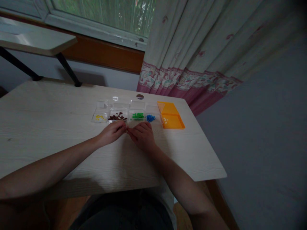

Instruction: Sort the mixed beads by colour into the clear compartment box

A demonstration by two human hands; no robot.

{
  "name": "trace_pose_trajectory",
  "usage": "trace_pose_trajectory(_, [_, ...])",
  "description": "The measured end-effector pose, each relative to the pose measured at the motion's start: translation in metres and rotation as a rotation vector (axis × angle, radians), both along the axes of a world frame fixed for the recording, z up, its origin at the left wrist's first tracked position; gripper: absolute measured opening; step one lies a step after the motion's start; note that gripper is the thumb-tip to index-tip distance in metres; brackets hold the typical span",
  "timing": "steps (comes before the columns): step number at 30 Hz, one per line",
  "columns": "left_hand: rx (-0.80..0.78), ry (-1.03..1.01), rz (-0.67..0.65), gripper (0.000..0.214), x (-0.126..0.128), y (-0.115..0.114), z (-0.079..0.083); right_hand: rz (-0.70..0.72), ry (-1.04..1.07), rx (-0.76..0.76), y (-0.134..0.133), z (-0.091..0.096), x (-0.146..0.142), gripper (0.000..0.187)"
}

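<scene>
My left hand and my right hand rest on the pale wooden table, fingertips meeting in a pinch just in front of a row of small clear boxes. What the fingers hold is too small to make out. The boxes hold yellow pieces, dark brown pieces, green pieces and blue pieces. An open orange box with a few white pieces stands at the right end of the row.
The table's right edge runs close beside the orange box. A flowered curtain hangs behind the table at the right, under a window. A second table on black legs stands at the back left.
</scene>
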State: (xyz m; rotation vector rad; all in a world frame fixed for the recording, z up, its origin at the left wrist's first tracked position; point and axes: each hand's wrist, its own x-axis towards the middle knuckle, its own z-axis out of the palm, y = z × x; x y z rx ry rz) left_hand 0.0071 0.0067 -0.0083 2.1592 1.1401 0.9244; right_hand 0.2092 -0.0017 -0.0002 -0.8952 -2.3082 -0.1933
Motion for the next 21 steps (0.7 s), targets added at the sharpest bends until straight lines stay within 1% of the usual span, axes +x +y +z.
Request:
trace_pose_trajectory(6, [-0.009, -0.006, -0.009, 0.038, 0.0004, -0.0006, 0.004, -0.004, -0.006, -0.033, -0.0003, -0.0008, -0.0012, 0.016])
trace_pose_trajectory(11, [-0.016, -0.021, -0.021, 0.039, 0.0008, -0.0003, 0.0065, 0.001, -0.007, -0.01, -0.0008, -0.0013, -0.0011, 0.017])
trace_pose_trajectory(17, [-0.047, -0.037, -0.021, 0.044, 0.0014, 0.0018, 0.0071, -0.004, -0.012, -0.017, 0.0005, -0.0067, -0.0011, 0.017])
trace_pose_trajectory(21, [-0.066, -0.043, -0.021, 0.044, 0.0018, 0.0024, 0.0067, -0.011, -0.015, -0.018, -0.0003, -0.0059, -0.0014, 0.018])
